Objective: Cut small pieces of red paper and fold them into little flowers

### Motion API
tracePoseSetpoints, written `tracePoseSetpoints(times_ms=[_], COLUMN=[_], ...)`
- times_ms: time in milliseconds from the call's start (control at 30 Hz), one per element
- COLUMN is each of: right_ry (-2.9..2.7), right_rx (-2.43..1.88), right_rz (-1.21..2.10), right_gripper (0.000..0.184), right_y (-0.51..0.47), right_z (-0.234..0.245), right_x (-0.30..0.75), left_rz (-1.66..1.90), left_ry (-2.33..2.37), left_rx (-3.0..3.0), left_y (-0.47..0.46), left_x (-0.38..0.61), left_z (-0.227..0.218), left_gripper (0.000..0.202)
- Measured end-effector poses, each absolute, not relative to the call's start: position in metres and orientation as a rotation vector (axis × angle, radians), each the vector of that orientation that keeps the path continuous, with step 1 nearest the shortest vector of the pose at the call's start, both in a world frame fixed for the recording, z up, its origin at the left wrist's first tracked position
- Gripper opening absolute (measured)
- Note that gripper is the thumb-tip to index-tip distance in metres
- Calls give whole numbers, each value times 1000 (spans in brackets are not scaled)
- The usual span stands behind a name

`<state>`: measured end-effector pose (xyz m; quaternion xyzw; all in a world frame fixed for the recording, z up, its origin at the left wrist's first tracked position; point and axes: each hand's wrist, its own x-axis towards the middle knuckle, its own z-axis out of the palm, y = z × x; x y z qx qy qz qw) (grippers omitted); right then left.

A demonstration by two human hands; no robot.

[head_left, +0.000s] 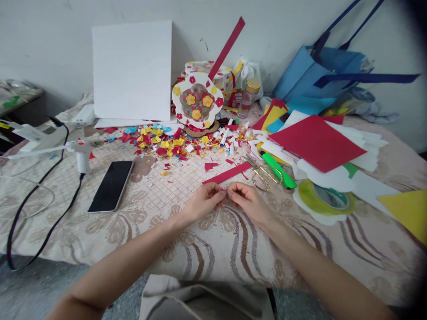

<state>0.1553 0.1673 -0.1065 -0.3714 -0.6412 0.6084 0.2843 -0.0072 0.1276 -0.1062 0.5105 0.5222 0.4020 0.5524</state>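
Observation:
My left hand and my right hand meet over the patterned cloth, fingertips pinched together on a tiny red paper piece between them. A red paper strip lies flat just beyond my fingers. Gold-handled scissors and a green marker rest to the right of the strip. A heap of red, yellow and blue paper scraps lies farther back.
A black phone lies at left beside a white glue gun with a black cord. A round paper flower decoration, a white board, a red sheet on stacked paper, a green tape roll and a blue bag surround the spot.

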Motion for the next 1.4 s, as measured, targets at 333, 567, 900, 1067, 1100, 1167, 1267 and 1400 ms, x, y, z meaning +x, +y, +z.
tracePoseSetpoints(times_ms=[333, 567, 900, 1067, 1100, 1167, 1267, 1400], right_ry=[-1715, -1661, -2033, -2111, -2117, -2126, -2086, -1902], right_rx=[-950, -1024, -746, -672, -663, -661, -745, -908], right_rz=[1693, 1635, 1205, 995, 980, 976, 1053, 1352], right_gripper=[14, 16, 6, 10, 11, 12, 11, 12], right_y=[162, 161, 168, 169, 169, 169, 169, 168], right_z=[-108, -107, -97, -98, -98, -99, -101, -105], right_x=[154, 151, 158, 157, 157, 157, 156, 154], left_rz=[936, 966, 937, 921, 924, 931, 951, 1008], left_ry=[1246, 1166, 990, 1018, 1024, 1038, 1069, 1076], left_rx=[1331, 1043, 723, 723, 725, 736, 772, 798], left_y=[127, 129, 130, 128, 128, 127, 127, 127], left_x=[-10, -7, -13, -11, -11, -10, -7, -5], left_z=[-106, -105, -106, -102, -101, -101, -101, -104], left_gripper=[28, 29, 28, 30, 29, 28, 28, 27])
